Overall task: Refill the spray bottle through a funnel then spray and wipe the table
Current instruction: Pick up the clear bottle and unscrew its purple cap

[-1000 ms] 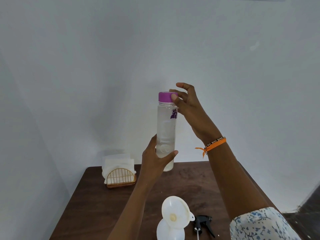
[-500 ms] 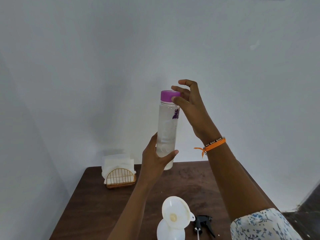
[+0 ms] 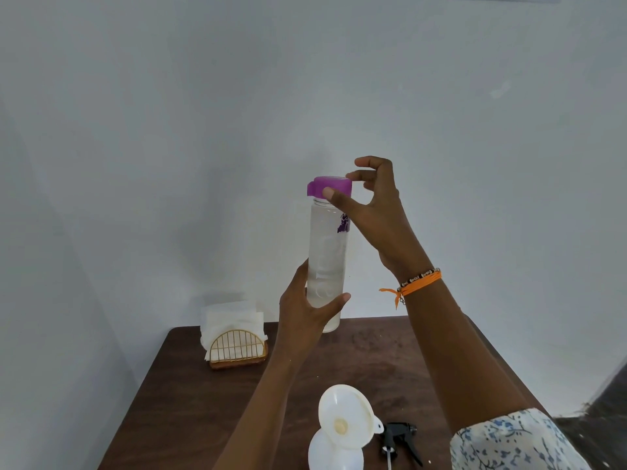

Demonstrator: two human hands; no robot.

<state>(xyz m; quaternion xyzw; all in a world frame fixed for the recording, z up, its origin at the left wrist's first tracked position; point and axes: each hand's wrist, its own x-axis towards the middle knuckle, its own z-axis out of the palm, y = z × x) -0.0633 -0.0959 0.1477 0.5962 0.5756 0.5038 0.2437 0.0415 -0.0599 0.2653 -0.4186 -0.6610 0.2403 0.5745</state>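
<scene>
Gripping a clear water bottle (image 3: 326, 262) around its lower part, the person's left hand (image 3: 307, 312) held it upright in the air above the far edge of the dark wooden tabletop (image 3: 190, 401), thumb on the near side and fingers curled behind the bottle. The right hand (image 3: 375, 212) pinched the purple cap (image 3: 329, 186) between thumb and forefinger, the remaining fingers arched apart above it; the cap sat slightly tilted on the bottle's neck, and whether it was free of the threads could not be told. An orange thread bracelet (image 3: 415, 286) and a beaded band circled the right wrist, and a white sleeve with a blue floral print (image 3: 509, 442) showed at the lower right.

At the near edge of the tabletop stood the white spray bottle (image 3: 334, 452), only its top visible, with a white funnel (image 3: 347, 420) seated in its mouth and leaning to one side. Just to the right of it lay the black trigger spray head (image 3: 400, 437), detached, its dip tube pointing toward the near edge. Toward the far left corner a gold wire napkin holder (image 3: 237, 349) held a stack of white paper napkins (image 3: 230, 317). A plain pale wall rose behind the table.
</scene>
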